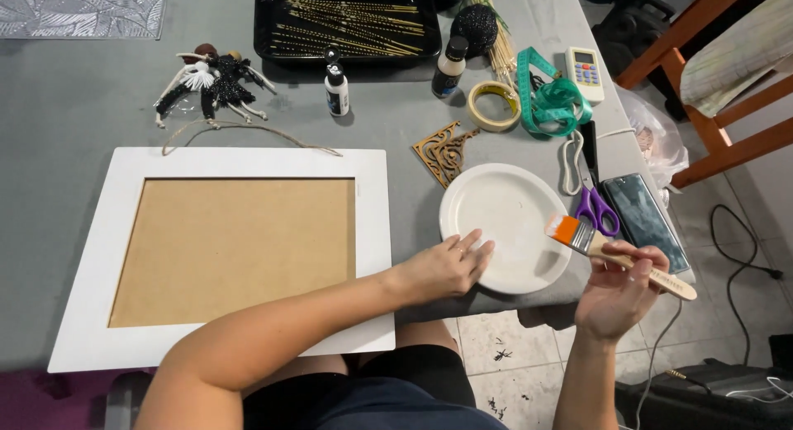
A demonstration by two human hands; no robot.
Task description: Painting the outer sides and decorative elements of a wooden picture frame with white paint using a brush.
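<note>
A flat paintbrush with orange bristles and a pale wooden handle sits in the right hand, whose fingers are curled around the middle of the handle; the bristles point up and to the left and hang over the right rim of a white plate. The plate lies on the grey table near its front edge. The left hand rests on the plate's lower left rim, fingers stretched out flat and close together, gripping nothing.

Just left of the plate lies a white picture frame with a brown board inside it and a string across its top edge. Right of the plate, purple-handled scissors lie beside a dark phone. Behind the plate sit a brown carved wooden piece, a roll of tape, a green measuring tape and a white remote. Two small bottles stand near a black tray of thin sticks. A small doll in black lies above the frame.
</note>
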